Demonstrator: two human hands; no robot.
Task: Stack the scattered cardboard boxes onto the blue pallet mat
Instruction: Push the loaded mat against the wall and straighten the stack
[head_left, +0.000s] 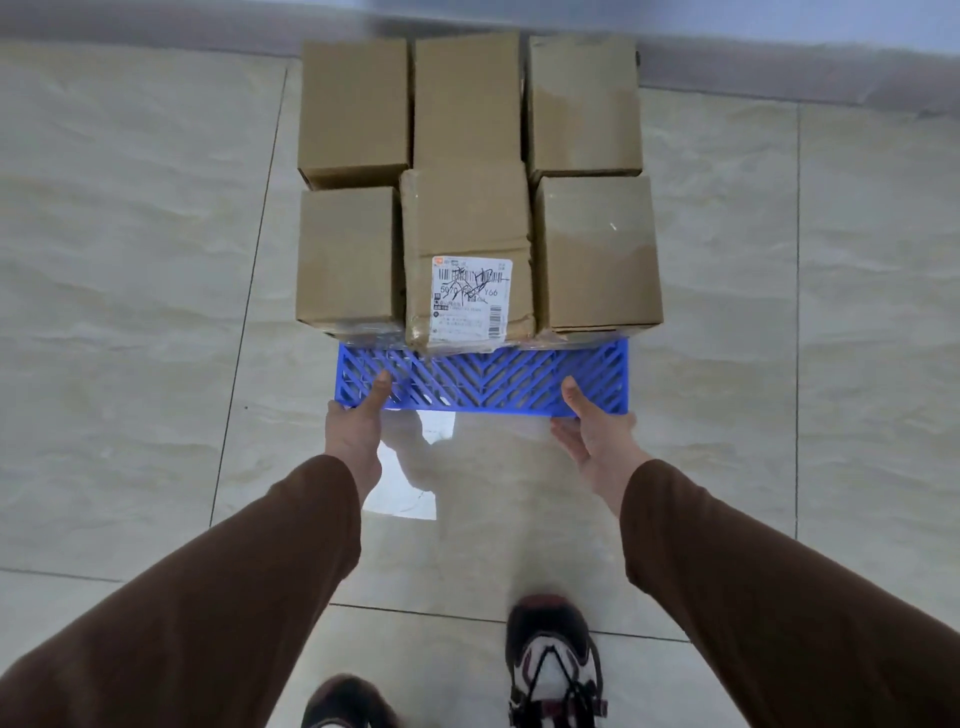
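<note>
Several brown cardboard boxes stand packed in two rows on the blue pallet mat (483, 382), of which only the near grid strip shows. The middle front box (467, 249) carries a white shipping label; plain boxes flank it at left (345, 254) and right (597, 249). My left hand (358, 421) grips the mat's near edge at its left end, thumb on top. At the right end, my right hand (592, 426) holds the same edge, thumb on top and fingers underneath. The near edge looks raised slightly off the floor.
Pale glossy floor tiles (130, 312) lie all around, with a grey wall base (779, 73) just behind the boxes. My two shoes (553, 660) stand on the tiles below the mat.
</note>
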